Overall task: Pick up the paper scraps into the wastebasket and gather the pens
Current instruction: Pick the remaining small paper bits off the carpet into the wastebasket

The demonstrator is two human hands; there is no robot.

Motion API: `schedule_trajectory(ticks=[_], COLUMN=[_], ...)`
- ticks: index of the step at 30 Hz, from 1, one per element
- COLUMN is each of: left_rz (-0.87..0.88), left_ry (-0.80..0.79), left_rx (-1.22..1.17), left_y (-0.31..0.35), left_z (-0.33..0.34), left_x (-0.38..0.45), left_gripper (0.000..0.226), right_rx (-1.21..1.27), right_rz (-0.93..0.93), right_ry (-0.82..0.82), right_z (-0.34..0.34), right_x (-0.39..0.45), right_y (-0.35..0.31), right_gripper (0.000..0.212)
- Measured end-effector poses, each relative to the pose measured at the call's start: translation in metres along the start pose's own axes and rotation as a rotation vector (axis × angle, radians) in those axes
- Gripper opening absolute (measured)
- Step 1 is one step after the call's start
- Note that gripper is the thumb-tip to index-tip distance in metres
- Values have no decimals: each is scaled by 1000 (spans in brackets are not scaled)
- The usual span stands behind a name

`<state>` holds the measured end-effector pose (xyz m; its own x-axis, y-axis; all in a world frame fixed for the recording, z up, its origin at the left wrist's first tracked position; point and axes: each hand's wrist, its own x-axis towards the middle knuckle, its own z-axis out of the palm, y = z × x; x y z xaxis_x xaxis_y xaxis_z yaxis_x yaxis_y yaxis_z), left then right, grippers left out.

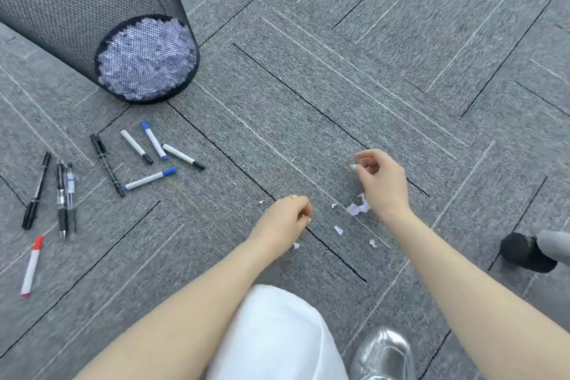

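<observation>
My left hand (287, 219) is low over the grey carpet, its fingers curled in a pinch, and whatever scrap it grips is hidden. My right hand (381, 182) hovers further right with thumb and fingertips pinched together on something too small to make out. A crumpled white paper scrap (357, 209) lies just under its heel. Smaller scraps (338, 230) are scattered between my hands. The black mesh wastebasket (77, 9) stands at the upper left, with paper showing through its bottom. Several markers (149, 179) and black pens (61, 200) lie loose left of my hands, and a red marker (32, 265) lies apart.
My knee in white cloth (277, 333) and a silver shoe (382, 352) are at the bottom. A black chair caster (524, 251) on a grey leg sits at the right edge. Open carpet stretches between my hands and the basket.
</observation>
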<state>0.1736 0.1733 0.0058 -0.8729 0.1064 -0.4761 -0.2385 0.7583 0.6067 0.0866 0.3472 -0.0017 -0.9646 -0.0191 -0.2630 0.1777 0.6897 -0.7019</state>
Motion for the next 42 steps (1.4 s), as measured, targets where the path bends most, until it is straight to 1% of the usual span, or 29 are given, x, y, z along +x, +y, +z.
schedule_trajectory(ticks=[2, 3, 5, 6, 7, 8, 12, 14, 17, 20, 24, 26, 29, 33, 35, 37, 39, 41, 42], left_rz=[11, 20, 37, 46, 55, 65, 136, 183, 259, 285, 277, 263, 233, 260, 277, 288, 270, 274, 301], left_ry=[-111, -169, -238, -244, -235, -218, -158, -134, -129, -117, -105, -114, -156, -99, -88, -101, -127, -136, -122], left_rx=[-74, -95, -76, -37, 6, 39, 118, 155, 204, 250, 277, 306, 329, 260, 261, 282, 293, 306, 335], left_y=[-1, -3, -8, -12, -16, -20, -28, -31, -36, -40, -45, -45, -38, -14, 2, 14, 20, 20, 21], left_z=[-5, -5, -1, 2, 6, 10, 16, 17, 20, 21, 25, 27, 22, 14, 19, 29, 39, 45, 46], left_x=[-3, -6, -11, -14, -17, -19, -24, -28, -34, -38, -39, -37, -32, -20, -11, -2, 6, 11, 13], left_gripper=[10, 13, 17, 17, 16, 15, 6, 9, 19, 24, 24, 23, 21, 19, 19, 19, 20, 22, 19], right_rx=[90, 100, 36, -22, -74, -116, -178, -195, -264, -273, -180, -134, -110, -87, -128, -177, -170, -168, -172], right_rz=[41, 49, 72, 79, 82, 80, 47, 37, -9, -28, 97, 175, 200, 116, 71, 14, -9, 23, 57], right_ry=[19, -24, -166, -217, -233, -212, -4, 72, 151, 158, 130, 143, 139, 154, 159, 143, 153, 193, 209], right_z=[-8, -9, -6, -2, 4, 9, 25, 30, 36, 36, 33, 32, 33, 32, 31, 30, 27, 24, 23], right_x=[-15, -25, -46, -55, -64, -70, -80, -81, -84, -83, -83, -83, -83, -81, -80, -79, -78, -77, -77], right_y=[1, 3, 8, 12, 15, 17, 23, 26, 29, 31, 26, 24, 24, 27, 29, 32, 33, 35, 37], right_gripper=[18, 20, 28, 29, 30, 28, 14, 8, 8, 12, 46, 52, 46, 25, 16, 12, 12, 22, 29])
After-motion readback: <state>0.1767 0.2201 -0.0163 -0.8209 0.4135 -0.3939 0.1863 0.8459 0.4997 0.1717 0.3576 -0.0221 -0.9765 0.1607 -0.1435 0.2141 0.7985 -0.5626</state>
